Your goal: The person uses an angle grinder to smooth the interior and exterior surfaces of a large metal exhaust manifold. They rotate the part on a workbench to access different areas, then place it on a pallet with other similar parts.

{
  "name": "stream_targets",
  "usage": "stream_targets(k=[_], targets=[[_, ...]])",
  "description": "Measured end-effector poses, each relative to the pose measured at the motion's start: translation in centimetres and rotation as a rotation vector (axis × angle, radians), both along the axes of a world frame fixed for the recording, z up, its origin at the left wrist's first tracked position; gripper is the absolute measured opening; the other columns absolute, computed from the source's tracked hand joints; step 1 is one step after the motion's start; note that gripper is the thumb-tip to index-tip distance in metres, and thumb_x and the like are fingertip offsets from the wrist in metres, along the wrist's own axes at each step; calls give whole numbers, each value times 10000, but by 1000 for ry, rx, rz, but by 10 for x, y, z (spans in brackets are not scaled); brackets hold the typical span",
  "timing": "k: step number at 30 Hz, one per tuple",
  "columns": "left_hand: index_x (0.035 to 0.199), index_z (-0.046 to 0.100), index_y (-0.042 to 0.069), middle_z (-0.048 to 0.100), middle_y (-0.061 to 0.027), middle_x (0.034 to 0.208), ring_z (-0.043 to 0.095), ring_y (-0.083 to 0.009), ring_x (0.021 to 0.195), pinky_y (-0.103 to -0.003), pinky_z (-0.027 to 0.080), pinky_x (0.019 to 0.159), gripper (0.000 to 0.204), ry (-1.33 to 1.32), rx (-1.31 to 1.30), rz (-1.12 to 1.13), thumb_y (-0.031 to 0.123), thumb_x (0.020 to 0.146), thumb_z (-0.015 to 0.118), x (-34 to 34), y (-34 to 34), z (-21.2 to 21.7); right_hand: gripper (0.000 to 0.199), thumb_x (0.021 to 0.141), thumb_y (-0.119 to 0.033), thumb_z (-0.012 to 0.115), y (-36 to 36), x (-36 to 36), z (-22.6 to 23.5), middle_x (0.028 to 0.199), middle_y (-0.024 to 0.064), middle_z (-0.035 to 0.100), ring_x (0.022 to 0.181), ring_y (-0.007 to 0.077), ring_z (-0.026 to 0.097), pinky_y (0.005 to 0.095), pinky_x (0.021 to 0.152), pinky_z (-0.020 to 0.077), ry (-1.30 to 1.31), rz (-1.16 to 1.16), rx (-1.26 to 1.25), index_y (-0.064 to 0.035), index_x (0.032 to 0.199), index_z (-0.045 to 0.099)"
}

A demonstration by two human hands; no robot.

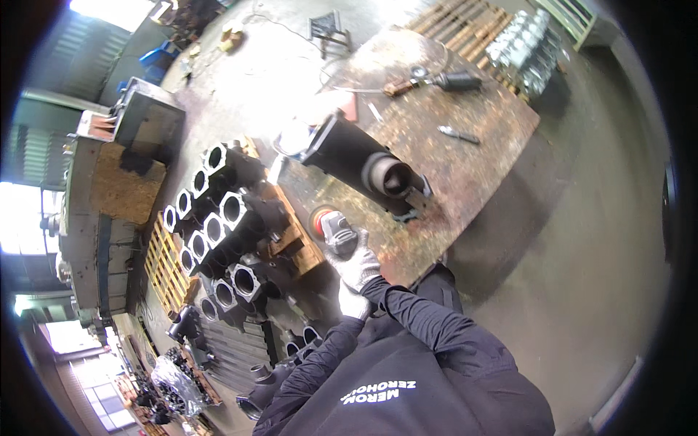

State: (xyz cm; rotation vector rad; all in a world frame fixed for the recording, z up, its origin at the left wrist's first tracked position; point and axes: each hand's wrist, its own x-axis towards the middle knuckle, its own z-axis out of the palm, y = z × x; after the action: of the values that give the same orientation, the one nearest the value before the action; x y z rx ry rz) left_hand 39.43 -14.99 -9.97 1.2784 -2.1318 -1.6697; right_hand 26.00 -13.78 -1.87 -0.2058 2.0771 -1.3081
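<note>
A hand-held grinder [339,231] with a grey head and a round reddish disc is held beside the near left edge of the worktable. My right hand [358,266], in a white glove, is wrapped round its body just behind the head. Close below it, my gloved left hand [354,302] is closed at the rear of the grinder, its fingers mostly hidden. On the table, beyond the grinder, lies a black cast metal housing [356,160] with a round open port facing me. The disc is apart from this housing.
The worn worktable [465,171] carries a marker-like tool [459,135] and an air tool with a gauge [451,81]. Several black castings [240,211] stand in rows at the left. Silvery metal parts [527,51] sit on a wooden pallet [462,25] beyond the table.
</note>
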Motion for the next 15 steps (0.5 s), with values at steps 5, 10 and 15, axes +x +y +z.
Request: stream_targets(k=[5,10,15], targets=[[1403,455,22,635,-153,1261,615,-261,1176,-357,482,993,686,-69,194,-46,325,855,736,19,47,-33,909,789,-515,783,52,13,-49,1110,293,667,1013,467,672,505,872,532,-150,-135,72,-160,1450,270],[1335,507,-13,635,-286,1238,616,-405,1180,-423,490,983,824,-469,-1,-323,422,712,826,0,78,-45,946,701,-440,883,107,12,-111,1160,224,647,1029,385,672,477,913,521,-137,-553,21,-108,1406,346],[1276,526,-17,663,-265,1176,646,-375,1127,-415,503,948,792,-465,-15,-533,452,711,822,-64,84,-47,918,690,-380,902,136,-26,-161,1274,253,583,1159,384,607,483,968,485,-103,-787,-19,-89,1389,383]])
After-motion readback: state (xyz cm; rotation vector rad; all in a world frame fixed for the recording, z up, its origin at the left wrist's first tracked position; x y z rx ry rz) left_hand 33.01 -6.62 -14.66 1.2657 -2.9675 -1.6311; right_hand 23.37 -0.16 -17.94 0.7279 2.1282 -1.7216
